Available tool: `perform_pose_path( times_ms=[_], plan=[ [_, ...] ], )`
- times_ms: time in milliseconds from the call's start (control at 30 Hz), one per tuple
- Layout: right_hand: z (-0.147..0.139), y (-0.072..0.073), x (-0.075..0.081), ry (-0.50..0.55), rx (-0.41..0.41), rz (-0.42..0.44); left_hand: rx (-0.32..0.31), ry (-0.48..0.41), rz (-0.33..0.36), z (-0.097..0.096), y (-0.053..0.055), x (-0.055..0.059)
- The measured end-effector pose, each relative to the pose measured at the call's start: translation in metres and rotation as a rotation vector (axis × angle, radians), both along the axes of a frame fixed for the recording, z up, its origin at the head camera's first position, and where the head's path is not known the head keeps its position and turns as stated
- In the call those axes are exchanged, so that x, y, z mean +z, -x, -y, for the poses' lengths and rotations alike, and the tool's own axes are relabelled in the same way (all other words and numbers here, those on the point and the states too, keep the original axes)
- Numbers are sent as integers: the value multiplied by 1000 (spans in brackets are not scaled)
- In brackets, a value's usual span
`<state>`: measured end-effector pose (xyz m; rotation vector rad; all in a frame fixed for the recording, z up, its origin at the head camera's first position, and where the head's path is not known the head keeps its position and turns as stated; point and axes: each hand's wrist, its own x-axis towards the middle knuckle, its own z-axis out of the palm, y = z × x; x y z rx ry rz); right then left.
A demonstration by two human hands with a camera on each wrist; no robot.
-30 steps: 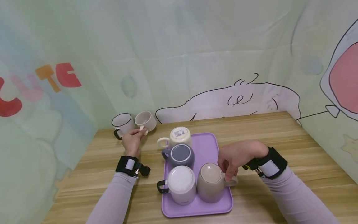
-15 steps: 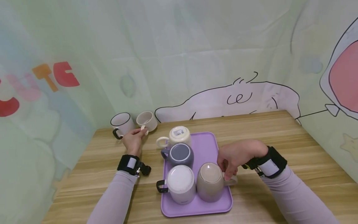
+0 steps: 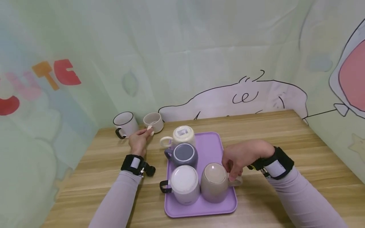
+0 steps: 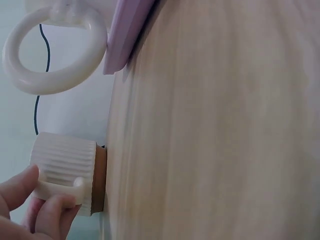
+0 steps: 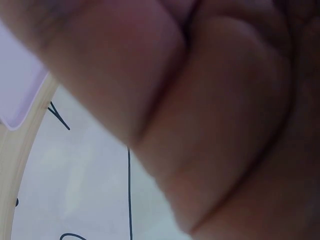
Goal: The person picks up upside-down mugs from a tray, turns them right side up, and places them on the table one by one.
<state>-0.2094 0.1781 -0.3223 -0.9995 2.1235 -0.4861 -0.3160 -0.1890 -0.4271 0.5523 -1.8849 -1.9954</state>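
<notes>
At the back left, my left hand (image 3: 138,141) pinches the handle of a small cream ribbed mug (image 4: 65,162), which stands upright with a brown base. My right hand (image 3: 242,155) grips the handle of a taupe mug (image 3: 214,186), turned upside down at the front right of a purple tray (image 3: 209,144). Beside it on the tray sit an inverted white mug (image 3: 184,186) with a black handle, an inverted dark grey mug (image 3: 184,155) and an inverted cream mug (image 3: 183,136). The right wrist view is mostly filled by the palm and fingers.
An upright white mug (image 3: 129,126) with a black rim stands left of the ribbed mug, close to my left hand. A printed fabric backdrop (image 3: 182,63) rises behind the wooden table (image 3: 265,129). The tray lies near the table's middle.
My left hand has shifted slightly to the right with the ribbed mug, widening the gap to the black-rimmed mug. The right hand stays on the taupe mug's handle.
</notes>
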Motion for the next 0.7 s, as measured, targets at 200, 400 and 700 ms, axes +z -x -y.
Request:
perform_pose_path(
  times_ms=[200,400,700],
  plan=[
    [-1,0,1,-3,3,-18,-5,-41,-23,-4,1,3],
    [-1,-2,3,-7,-12,-19,-17,5,-20,-4,-4,3],
    [1,-4,3,-48,-9,-82,-40,63,-36,-2,-9,5]
  ],
)
